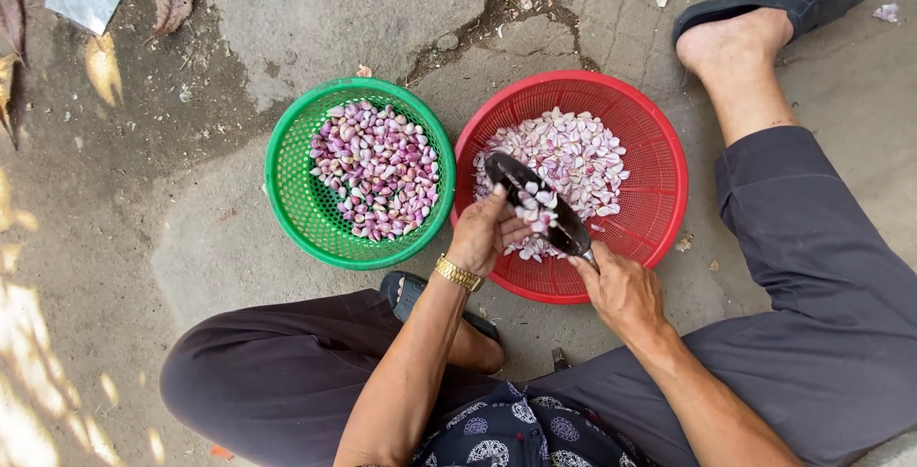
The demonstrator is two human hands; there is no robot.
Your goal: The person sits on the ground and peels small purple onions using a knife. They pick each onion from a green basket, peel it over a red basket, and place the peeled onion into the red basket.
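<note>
Head view: right hand (623, 290) clasped on handle of dark broad-bladed knife (537, 204), kept flat over round red plastic basket (659, 157) so cut pale shallot pieces (573, 157) fall inside. Left hand (482, 233) pinching probably one clove against blade. Round green plastic basket (287, 185) of whole purple shallots (377, 171) touching beside, within reach.

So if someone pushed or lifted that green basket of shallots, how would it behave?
The green basket would probably slide rather than tip: it looks wide, low and sits flat on the concrete. Its thin mesh wall may flex a little when gripped. Only partly filled with small peeled shallots, it seems fairly light, though they would likely shift and roll inside.
</note>
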